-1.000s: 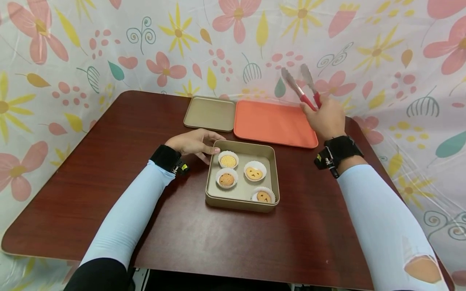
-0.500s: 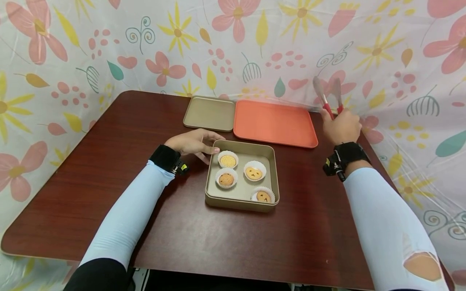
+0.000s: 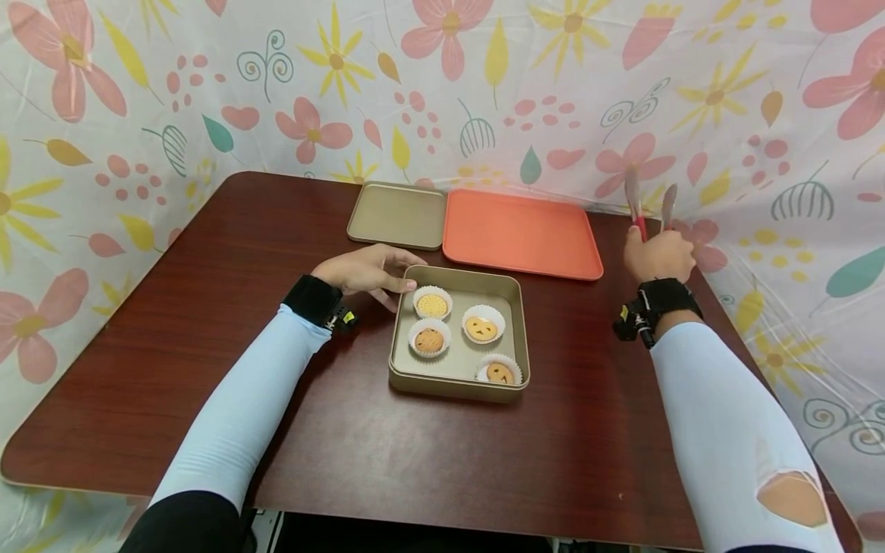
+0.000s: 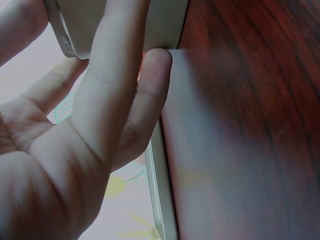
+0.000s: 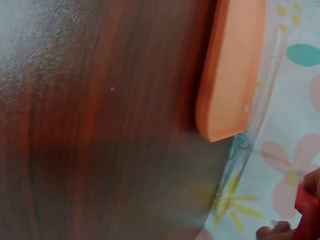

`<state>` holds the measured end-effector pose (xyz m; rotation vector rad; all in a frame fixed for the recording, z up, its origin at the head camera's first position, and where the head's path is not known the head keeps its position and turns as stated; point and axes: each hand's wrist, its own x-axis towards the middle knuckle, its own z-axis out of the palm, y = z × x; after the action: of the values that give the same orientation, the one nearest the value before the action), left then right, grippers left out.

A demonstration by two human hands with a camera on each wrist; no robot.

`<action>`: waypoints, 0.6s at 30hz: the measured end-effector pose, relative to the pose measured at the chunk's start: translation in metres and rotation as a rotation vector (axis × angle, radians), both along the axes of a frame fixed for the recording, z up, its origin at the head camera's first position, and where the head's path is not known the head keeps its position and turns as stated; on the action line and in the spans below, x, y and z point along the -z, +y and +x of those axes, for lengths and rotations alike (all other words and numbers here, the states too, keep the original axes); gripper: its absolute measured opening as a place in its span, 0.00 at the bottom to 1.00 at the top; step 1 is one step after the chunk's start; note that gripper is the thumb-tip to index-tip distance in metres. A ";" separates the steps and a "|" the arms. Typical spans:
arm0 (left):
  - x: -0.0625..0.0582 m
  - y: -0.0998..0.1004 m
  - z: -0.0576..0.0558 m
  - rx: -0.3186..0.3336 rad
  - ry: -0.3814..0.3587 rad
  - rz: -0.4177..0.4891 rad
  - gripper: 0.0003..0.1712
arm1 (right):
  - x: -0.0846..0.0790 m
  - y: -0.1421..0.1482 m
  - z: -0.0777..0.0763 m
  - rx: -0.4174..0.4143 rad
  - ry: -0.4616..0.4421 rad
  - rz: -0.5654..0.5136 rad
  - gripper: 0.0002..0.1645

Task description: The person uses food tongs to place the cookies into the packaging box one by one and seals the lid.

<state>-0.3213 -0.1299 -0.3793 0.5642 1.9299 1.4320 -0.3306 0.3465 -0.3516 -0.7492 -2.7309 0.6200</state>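
A gold square tin (image 3: 449,385) stands on the table, holding several cookies in white paper cups. Among them are a yellow round cookie (image 3: 432,306), a brown cookie (image 3: 429,341) and a pale cookie (image 3: 481,329) with a face pattern. My left hand (image 3: 362,273) grips the tin's far left corner, thumb at the rim and fingers around the outside. In the left wrist view, its fingers touch the tin wall (image 4: 165,22). At the table's far right, my right hand (image 3: 660,256) grips tongs (image 3: 634,203) with red handles and metal arms, tips up and spread apart.
An orange tray (image 3: 522,234) lies behind the tin, against the flowered backdrop (image 3: 484,92). Left of it is a gold lid (image 3: 399,216). The dark wooden table (image 3: 574,430) extends on both sides of the tin.
My right hand has moved right with the tongs, from the orange tray's right end to beside the table's far right edge, and lower. The left hand and the tin have stayed still.
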 end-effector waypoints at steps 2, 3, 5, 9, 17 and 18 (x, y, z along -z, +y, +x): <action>0.000 0.000 0.000 0.002 -0.003 0.002 0.29 | 0.004 0.001 0.000 0.013 -0.005 -0.019 0.52; 0.000 0.000 0.000 0.003 -0.005 0.003 0.29 | 0.005 0.002 0.001 0.015 -0.011 -0.028 0.50; 0.000 0.000 -0.001 0.004 -0.007 0.004 0.29 | 0.009 0.002 0.003 0.023 -0.030 -0.039 0.50; 0.000 0.000 -0.001 -0.003 -0.006 -0.001 0.28 | 0.017 0.005 0.005 0.025 -0.076 -0.036 0.53; 0.001 0.000 -0.002 -0.004 -0.003 -0.006 0.29 | 0.027 0.007 0.005 0.024 -0.174 -0.092 0.53; 0.001 0.000 -0.002 -0.004 -0.005 -0.007 0.29 | 0.028 0.007 0.005 0.018 -0.182 -0.093 0.54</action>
<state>-0.3233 -0.1301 -0.3802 0.5537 1.9321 1.4272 -0.3259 0.3531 -0.3799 -0.8924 -2.8723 0.7114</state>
